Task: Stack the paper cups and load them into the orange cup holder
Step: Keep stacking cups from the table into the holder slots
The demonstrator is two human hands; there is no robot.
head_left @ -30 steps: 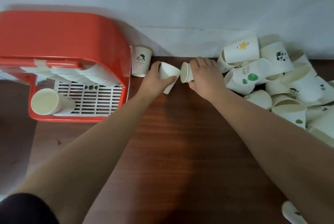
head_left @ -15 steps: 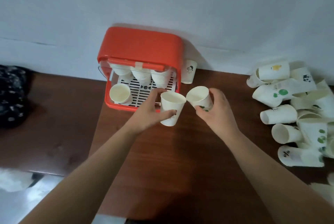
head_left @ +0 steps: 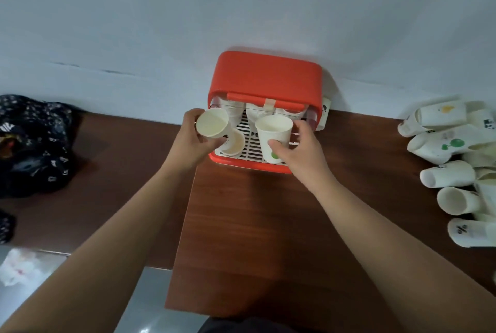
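Observation:
The orange cup holder (head_left: 268, 77) stands against the wall, open at the front, with a white grille floor and upturned cups hanging inside. My left hand (head_left: 192, 139) grips a white paper cup (head_left: 213, 123), mouth up, at the holder's front left. Just below it a cup (head_left: 233, 143) rests on the grille. My right hand (head_left: 300, 148) holds a second paper cup with a green print (head_left: 273, 135) upright over the grille's front middle. A heap of loose paper cups (head_left: 451, 160) lies on the table at the right.
A single cup (head_left: 325, 115) stands between the holder's right side and the wall. The brown wooden table (head_left: 255, 225) ends at a front edge near my body. A dark patterned cloth bag (head_left: 32, 144) sits at the far left, and crumpled white paper (head_left: 21, 268) lies lower left.
Both hands have carried their cups from the open table up to the holder's front. The cups have moved apart, left one to the holder's left corner, right one over the grille.

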